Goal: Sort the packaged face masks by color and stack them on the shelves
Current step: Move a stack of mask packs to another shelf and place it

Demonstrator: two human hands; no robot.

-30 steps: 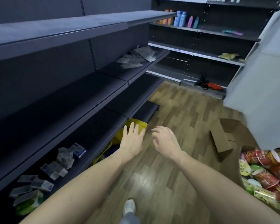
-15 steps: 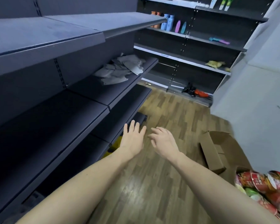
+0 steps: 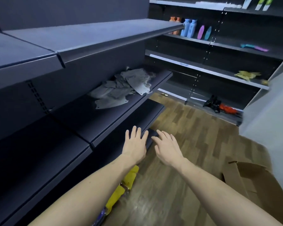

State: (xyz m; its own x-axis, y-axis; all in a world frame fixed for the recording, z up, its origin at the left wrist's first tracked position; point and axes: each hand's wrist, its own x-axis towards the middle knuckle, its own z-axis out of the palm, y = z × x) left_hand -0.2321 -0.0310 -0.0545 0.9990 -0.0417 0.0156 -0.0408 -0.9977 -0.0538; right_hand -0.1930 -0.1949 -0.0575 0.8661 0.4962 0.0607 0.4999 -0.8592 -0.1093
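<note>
Nearing the mask pile (image 3: 121, 90) since before, left hand (image 3: 135, 144), right hand (image 3: 167, 148) empty

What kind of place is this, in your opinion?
Probably a shop aisle, or a mock-up of one. Long dark metal shelves line the left side, a loose pile of pale packaged face masks lies on one, and coloured bottles stand on the far shelving. The floor is wood-patterned.

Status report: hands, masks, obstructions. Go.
Left hand open, right hand open, no grip on anything. Grey mask packets heaped on middle shelf, ahead of both hands. Nothing between.
</note>
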